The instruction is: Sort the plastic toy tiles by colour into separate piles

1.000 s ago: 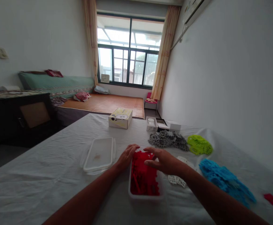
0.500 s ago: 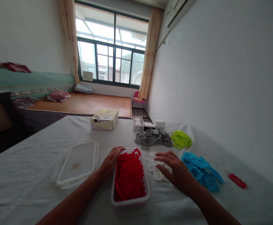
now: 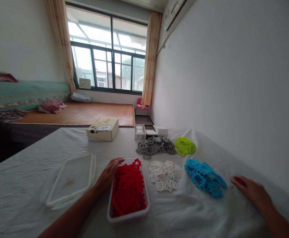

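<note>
A clear plastic tub (image 3: 144, 202) full of red puzzle-like pieces (image 3: 127, 190) sits on the white-clothed table in front of me. My left hand (image 3: 109, 174) rests against the tub's left rim, fingers curled along it. My right hand (image 3: 251, 191) has reached far right and lies over a loose red piece (image 3: 239, 180) by the wall, fingers stretched flat on it. Between the hands lie a patch of white pieces (image 3: 164, 171) and a heap of blue pieces (image 3: 204, 177).
A stack of clear lids (image 3: 71, 178) lies left of the tub. Farther back are grey pieces (image 3: 154, 147), lime green pieces (image 3: 185, 146), a yellow cardboard box (image 3: 102, 129) and small white boxes (image 3: 149, 131). The wall runs along the table's right side.
My right hand left the tub, crossed the white pieces and reached right to the lone red piece. The view swung right. My left hand stayed on the tub's rim.
</note>
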A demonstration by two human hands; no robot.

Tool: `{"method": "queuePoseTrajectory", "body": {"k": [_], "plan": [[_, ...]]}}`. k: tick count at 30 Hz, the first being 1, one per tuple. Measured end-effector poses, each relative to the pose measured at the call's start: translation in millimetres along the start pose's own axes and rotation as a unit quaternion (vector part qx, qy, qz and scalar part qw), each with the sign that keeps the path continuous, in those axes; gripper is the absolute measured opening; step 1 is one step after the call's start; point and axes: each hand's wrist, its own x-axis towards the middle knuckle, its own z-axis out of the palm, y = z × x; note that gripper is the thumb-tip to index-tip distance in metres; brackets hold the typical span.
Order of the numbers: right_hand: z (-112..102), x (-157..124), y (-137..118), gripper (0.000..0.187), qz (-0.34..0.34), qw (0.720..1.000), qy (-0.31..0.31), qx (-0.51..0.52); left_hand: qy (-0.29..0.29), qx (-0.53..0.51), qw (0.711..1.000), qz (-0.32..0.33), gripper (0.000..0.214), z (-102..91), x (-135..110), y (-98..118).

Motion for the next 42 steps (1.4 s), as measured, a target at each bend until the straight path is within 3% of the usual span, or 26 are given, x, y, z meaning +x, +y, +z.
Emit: {"method": "queuePoseTrajectory", "body": {"k": [2, 5, 8, 10, 12, 14, 16, 20, 24, 27, 30, 35, 39, 42], "plan": [[-4.1, 0.8, -36.9, 0.028, 0.047, 0.999, -0.008, -0.003, 0.002, -0.005, 1.0, 0.005, 0.048, 0.7, -1.4, 2.6], [-9.5, -7.9, -137.7, 0.038, 0.018, 0.995, -0.052, 0.082, 0.004, -0.01, 1.0, 0.005, 0.046, 1.4, -3.3, 6.6], [-9.2, -39.1, -264.8, 0.043, -0.123, 0.956, -0.174, 0.2, 0.009, -0.012, 1.0, 0.004, 0.044, 1.9, -4.2, 7.5], [-3.0, -63.9, -339.1, 0.041, -0.251, 0.917, -0.205, 0.234, 0.009, -0.013, 1.0, 0.01, 0.044, 2.3, -4.4, 6.1], [8.8, -83.1, -391.6, 0.04, -0.361, 0.878, -0.222, 0.224, 0.009, -0.015, 1.0, 0.019, 0.045, 2.7, -4.7, 4.0], [24.5, -94.5, -419.9, 0.043, -0.424, 0.855, -0.238, 0.179, 0.01, -0.019, 0.999, 0.026, 0.045, 3.4, -5.3, 2.2], [41.6, -100.5, -429.1, 0.047, -0.435, 0.858, -0.245, 0.121, 0.014, -0.021, 0.999, 0.03, 0.044, 4.0, -6.5, 1.7], [69.4, -106.5, -421.7, 0.048, -0.417, 0.875, -0.236, 0.072, 0.021, -0.009, 0.999, 0.044, 0.042, 3.9, -9.3, 5.2], [83.8, -103.9, -409.2, 0.04, -0.4, 0.877, -0.215, 0.159, 0.049, 0.038, 0.996, 0.064, 0.038, -3.2, -9.9, 11.2], [90.9, -97.1, -397.5, 0.036, -0.359, 0.895, -0.127, 0.231, 0.054, 0.146, 0.987, 0.048, 0.033, -17.3, -9.7, 14.7], [95.6, -92.6, -384.7, 0.031, -0.332, 0.905, -0.066, 0.257, 0.021, 0.302, 0.953, -0.022, 0.03, -35.1, -10.7, 18.2], [92.8, -91.7, -373.6, 0.026, -0.358, 0.892, -0.044, 0.272, -0.043, 0.475, 0.866, -0.15, 0.034, -53.8, -14.1, 23.7], [86.0, -90.8, -373.1, 0.027, -0.354, 0.89, -0.036, 0.287, -0.065, 0.492, 0.853, -0.164, 0.037, -60.9, -13.6, 29.8], [81.6, -90.1, -373.2, 0.027, -0.348, 0.886, -0.036, 0.304, -0.063, 0.502, 0.848, -0.157, 0.039, -76.9, -7.7, 42.4]]}}
